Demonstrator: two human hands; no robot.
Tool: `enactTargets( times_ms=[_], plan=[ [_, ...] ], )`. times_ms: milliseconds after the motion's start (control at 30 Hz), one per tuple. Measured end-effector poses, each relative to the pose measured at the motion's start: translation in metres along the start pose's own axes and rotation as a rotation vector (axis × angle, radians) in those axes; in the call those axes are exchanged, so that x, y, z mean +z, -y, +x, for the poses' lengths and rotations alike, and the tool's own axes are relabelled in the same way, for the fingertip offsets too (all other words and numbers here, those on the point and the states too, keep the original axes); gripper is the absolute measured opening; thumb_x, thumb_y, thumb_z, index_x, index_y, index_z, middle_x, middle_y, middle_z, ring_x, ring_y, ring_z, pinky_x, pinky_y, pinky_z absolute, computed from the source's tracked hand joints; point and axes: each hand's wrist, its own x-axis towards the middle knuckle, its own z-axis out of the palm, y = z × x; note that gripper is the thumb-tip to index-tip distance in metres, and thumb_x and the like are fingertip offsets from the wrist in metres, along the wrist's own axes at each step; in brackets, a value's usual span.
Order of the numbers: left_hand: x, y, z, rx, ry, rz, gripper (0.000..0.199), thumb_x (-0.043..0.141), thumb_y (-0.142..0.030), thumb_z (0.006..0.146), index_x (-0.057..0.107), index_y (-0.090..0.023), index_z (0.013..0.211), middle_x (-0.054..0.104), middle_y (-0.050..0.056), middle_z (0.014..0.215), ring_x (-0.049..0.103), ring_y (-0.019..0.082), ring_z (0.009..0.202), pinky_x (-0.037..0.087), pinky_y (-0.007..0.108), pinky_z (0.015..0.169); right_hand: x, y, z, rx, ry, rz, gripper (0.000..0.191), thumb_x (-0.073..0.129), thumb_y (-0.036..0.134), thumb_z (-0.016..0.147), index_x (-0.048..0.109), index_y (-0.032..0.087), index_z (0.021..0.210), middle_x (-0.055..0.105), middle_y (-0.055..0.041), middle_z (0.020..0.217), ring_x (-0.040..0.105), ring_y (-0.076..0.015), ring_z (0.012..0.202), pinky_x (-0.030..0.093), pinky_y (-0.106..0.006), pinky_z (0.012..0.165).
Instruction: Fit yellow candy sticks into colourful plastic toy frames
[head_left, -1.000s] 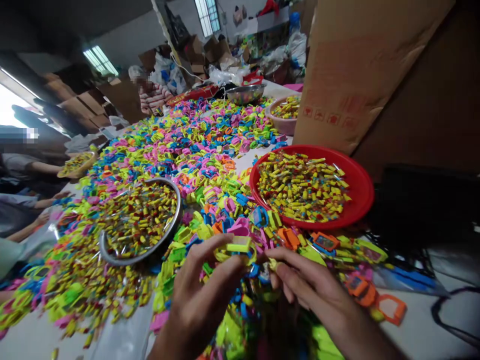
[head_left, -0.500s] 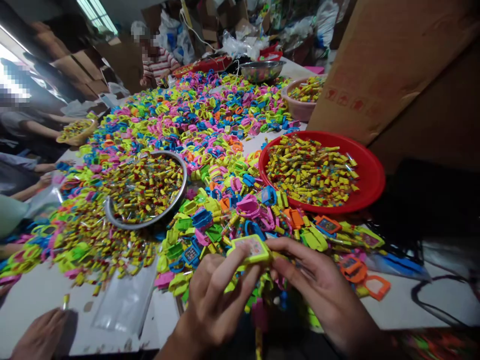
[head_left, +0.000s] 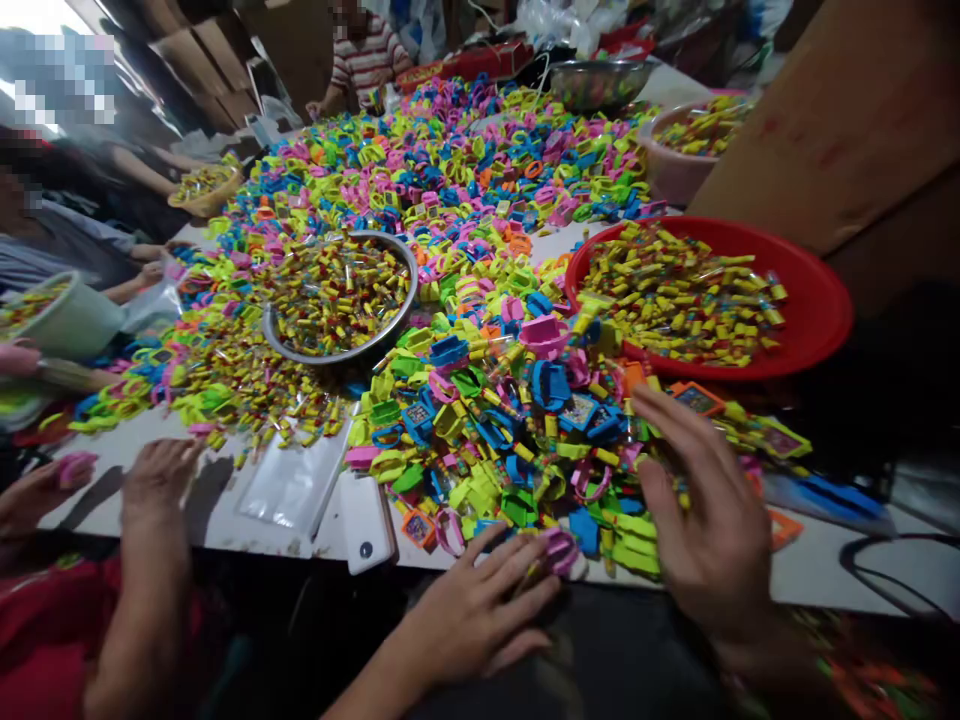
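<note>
**A:** L hand, what's it on?

**B:** L hand (head_left: 476, 610) sits low at the near edge of the worktop, fingers spread apart, not closed on anything. Tips right at a small pink moulded plastic piece (head_left: 561, 550), touching or v. nearly, too blurred to tell.

**A:** R hand?

**B:** R hand (head_left: 709, 520) is blurred but open, fingers fanned wide, tips at the near right side of a big heap of bright multicoloured plastic pieces (head_left: 487, 430). Pink piece lies between the two hands, closer to L.

**A:** What's around them?

**B:** White flat-topped worktop (head_left: 825, 570) under it all. White smartphone (head_left: 366, 525) just left of L hand, back up, clear plastic bag (head_left: 292, 485) beside it. Round red plastic basin (head_left: 817, 300) of yellow wrapped sticks beyond R hand. Round steel bowl (head_left: 415, 272) of the same sticks sits in the heap, mid-table.

**A:** Anyone else's hands?

**B:** Yes, co-worker in a red top (head_left: 45, 600) on the left, one bare hand (head_left: 154, 480) flat on the worktop, other bare hand (head_left: 37, 495) by a pink plastic piece (head_left: 75, 465), looks held, can't be sure. Pale green plastic tub (head_left: 75, 320) further along.
</note>
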Motion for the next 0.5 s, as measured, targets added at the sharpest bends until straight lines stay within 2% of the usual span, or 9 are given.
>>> enactTargets(
  times_ms=[67,133,200,267,367,500],
  plan=[
    [0.021,0.000,-0.011,-0.051,0.051,0.032,0.053,0.056,-0.046,0.104,0.054,-0.021,0.150,0.049,0.013,0.163,0.043,0.027,0.153,0.034,0.053,0.129,0.004,-0.025,-0.048,-0.104,-0.056,-0.150,0.058,0.057,0.017,0.100,0.051,0.033,0.155,0.053,-0.0095,0.156,0.053,-0.0356,0.143,0.041,-0.058,0.121],
    [0.042,-0.001,-0.019,-0.102,0.044,0.080,0.056,0.058,-0.048,0.103,0.052,-0.021,0.152,0.046,0.014,0.164,0.040,0.028,0.156,0.025,0.058,0.132,0.005,-0.052,-0.095,-0.143,-0.099,-0.297,0.070,0.064,0.018,0.096,0.042,0.031,0.161,0.045,-0.0116,0.163,0.047,-0.0432,0.147,0.034,-0.068,0.123],
    [0.062,-0.002,-0.025,-0.135,0.000,0.107,0.058,0.060,-0.051,0.101,0.052,-0.023,0.152,0.049,0.013,0.162,0.041,0.028,0.155,0.016,0.060,0.133,0.008,-0.075,-0.133,-0.102,-0.135,-0.426,0.079,0.069,0.023,0.094,0.035,0.026,0.165,0.036,-0.0150,0.169,0.039,-0.0493,0.151,0.026,-0.075,0.123],
    [0.077,-0.004,-0.027,-0.155,-0.064,0.116,0.057,0.063,-0.051,0.099,0.055,-0.024,0.149,0.055,0.013,0.158,0.045,0.028,0.153,0.009,0.061,0.134,0.016,-0.089,-0.160,-0.052,-0.129,-0.469,0.085,0.071,0.028,0.094,0.029,0.020,0.167,0.030,-0.0195,0.171,0.033,-0.0523,0.153,0.022,-0.078,0.123],
    [0.089,-0.007,-0.024,-0.177,-0.155,0.124,0.051,0.070,-0.046,0.096,0.062,-0.025,0.142,0.063,0.013,0.149,0.048,0.027,0.150,0.008,0.059,0.135,0.036,-0.096,-0.177,0.029,-0.057,-0.443,0.088,0.068,0.037,0.097,0.021,0.017,0.169,0.024,-0.0234,0.172,0.026,-0.0518,0.156,0.021,-0.079,0.122],
    [0.091,-0.005,-0.020,-0.185,-0.316,0.026,0.028,0.077,-0.027,0.092,0.071,-0.022,0.119,0.068,0.012,0.140,0.051,0.024,0.147,0.023,0.051,0.133,0.060,-0.094,-0.172,0.108,0.022,-0.421,0.087,0.061,0.046,0.101,0.015,0.019,0.169,0.017,-0.0223,0.174,0.021,-0.0480,0.158,0.022,-0.081,0.121]
  ],
)
